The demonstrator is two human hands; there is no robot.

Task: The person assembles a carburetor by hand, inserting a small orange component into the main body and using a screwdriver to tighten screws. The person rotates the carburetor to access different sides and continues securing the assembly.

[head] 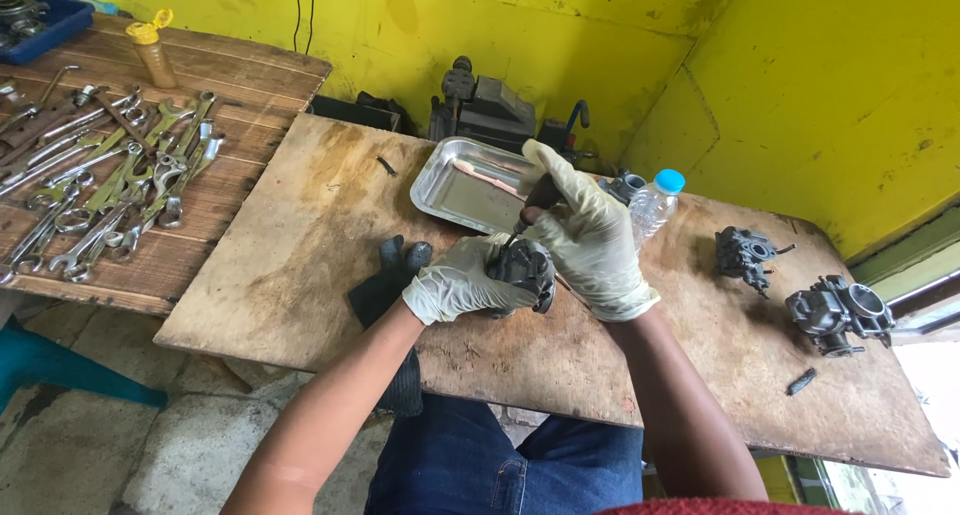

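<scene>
My left hand, in a pale rubber glove, grips a dark metal carburetor on the wooden board. My right hand, gloved the same way, holds a screwdriver by its dark handle, with the tip pointing down into the top of the carburetor. Just behind the hands lies a shiny metal tray.
A black glove lies left of my left hand. Two more carburetors sit at the right, near a clear bottle with a blue cap. Several wrenches and an amber bottle are on the left table.
</scene>
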